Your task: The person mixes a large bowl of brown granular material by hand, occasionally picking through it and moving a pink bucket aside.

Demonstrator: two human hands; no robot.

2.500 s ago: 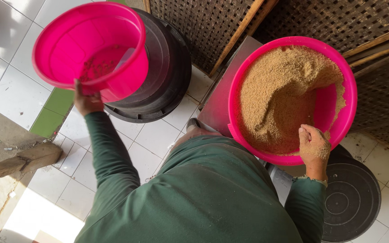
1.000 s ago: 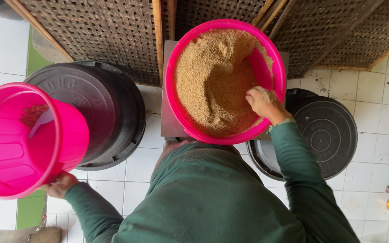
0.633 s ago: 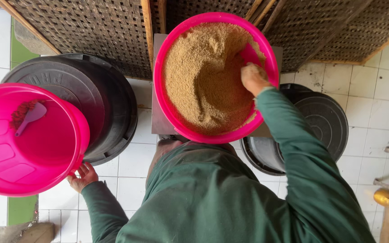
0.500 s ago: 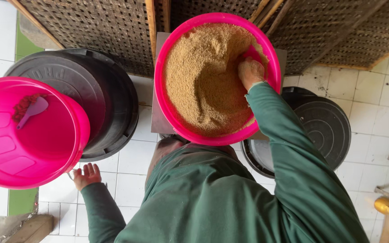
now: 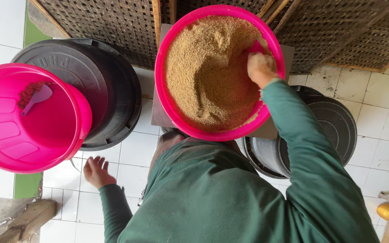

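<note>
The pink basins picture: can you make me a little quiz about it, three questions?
1. True or false: the right hand is in the big pink basin of brown grain.
2. What lies inside the other pink tub?
3. Is the left hand A) holding the tub, or B) open and free over the tiled floor?

Key: 1 true. 2 a small scoop and some reddish bits. 3 B.

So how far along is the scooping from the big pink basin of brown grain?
Done: the pink bucket sits on the black drum lid, holding only a small reddish heap and a scoop. In hand: the right hand digs into the grain in the basin; the left hand is empty. Left: nearly all the grain.
</note>
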